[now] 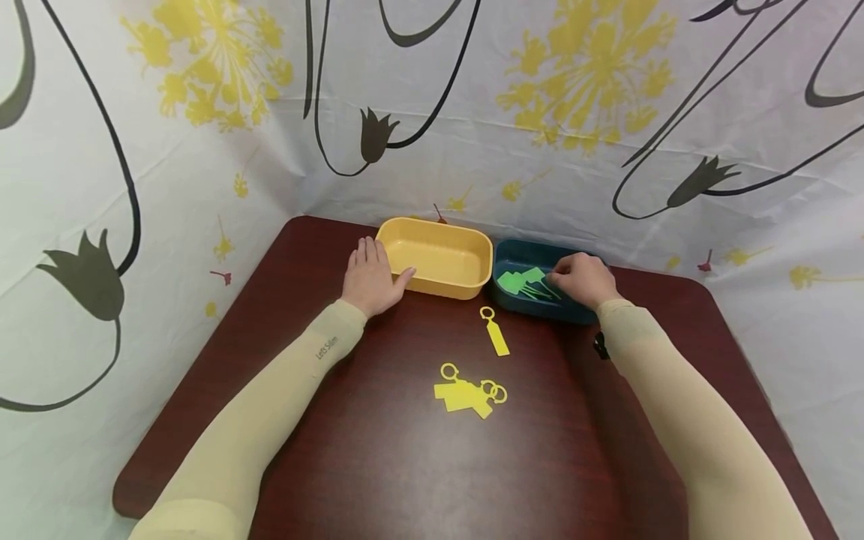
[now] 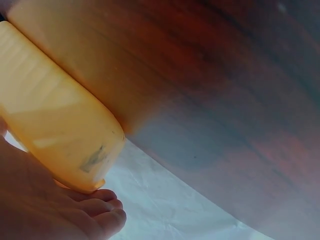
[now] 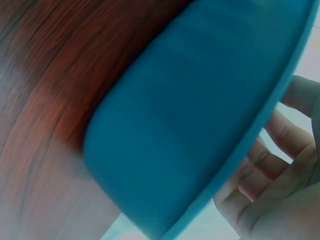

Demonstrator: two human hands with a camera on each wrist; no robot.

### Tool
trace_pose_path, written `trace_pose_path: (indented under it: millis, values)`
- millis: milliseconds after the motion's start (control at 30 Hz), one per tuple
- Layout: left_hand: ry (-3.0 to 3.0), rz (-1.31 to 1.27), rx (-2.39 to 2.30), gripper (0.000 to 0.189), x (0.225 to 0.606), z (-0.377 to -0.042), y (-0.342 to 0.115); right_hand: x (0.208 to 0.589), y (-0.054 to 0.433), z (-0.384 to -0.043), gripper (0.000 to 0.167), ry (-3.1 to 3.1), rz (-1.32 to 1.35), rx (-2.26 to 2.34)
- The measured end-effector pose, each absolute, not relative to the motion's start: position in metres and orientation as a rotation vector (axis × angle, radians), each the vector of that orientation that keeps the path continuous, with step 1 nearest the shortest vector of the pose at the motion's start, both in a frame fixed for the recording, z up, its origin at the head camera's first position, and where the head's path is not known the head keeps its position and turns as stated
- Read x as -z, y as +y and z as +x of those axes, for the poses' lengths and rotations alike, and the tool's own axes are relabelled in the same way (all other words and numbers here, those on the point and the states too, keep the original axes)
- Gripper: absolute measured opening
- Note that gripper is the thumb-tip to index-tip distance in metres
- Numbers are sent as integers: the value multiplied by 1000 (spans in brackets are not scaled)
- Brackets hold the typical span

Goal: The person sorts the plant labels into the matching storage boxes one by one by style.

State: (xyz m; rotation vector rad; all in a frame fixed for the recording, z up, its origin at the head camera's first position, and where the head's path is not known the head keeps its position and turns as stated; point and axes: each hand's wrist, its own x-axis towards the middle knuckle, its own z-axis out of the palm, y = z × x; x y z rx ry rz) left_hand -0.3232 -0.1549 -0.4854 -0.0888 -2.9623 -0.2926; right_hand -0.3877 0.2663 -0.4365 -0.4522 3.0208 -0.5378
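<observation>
My left hand (image 1: 371, 279) rests at the left end of a yellow bin (image 1: 440, 287), fingers straight and the thumb by the front rim. In the left wrist view the fingertips lie right at the bin's rim (image 2: 97, 187). Over the right part of a dark teal bin (image 1: 540, 306), my right hand (image 1: 586, 280) reaches in with bent fingers. Several flat green pieces with thin stems (image 1: 513, 282) lie in that bin, beside the fingertips. The right wrist view shows the bin's wall (image 3: 175, 115) hiding the fingertips, so I cannot tell whether they pinch a piece.
One yellow ring-ended tag (image 1: 498, 339) lies on the dark wooden table (image 1: 405, 465) in front of the bins. Nearer me is an overlapping cluster of yellow tags (image 1: 462, 395). A small black object (image 1: 601, 346) shows beneath the right wrist. Patterned white cloth (image 1: 432, 176) hangs behind the table.
</observation>
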Motion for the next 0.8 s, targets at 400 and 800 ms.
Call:
trace_pose_path:
  millis: [400,800]
  values:
    - [-2975,-67,328,103,483,-323,-154,421,249,-356,22,3132,-484,730]
    - [-2989,-80,441,105,478,-322,-157,421,229,-321,22,3161,-637,904]
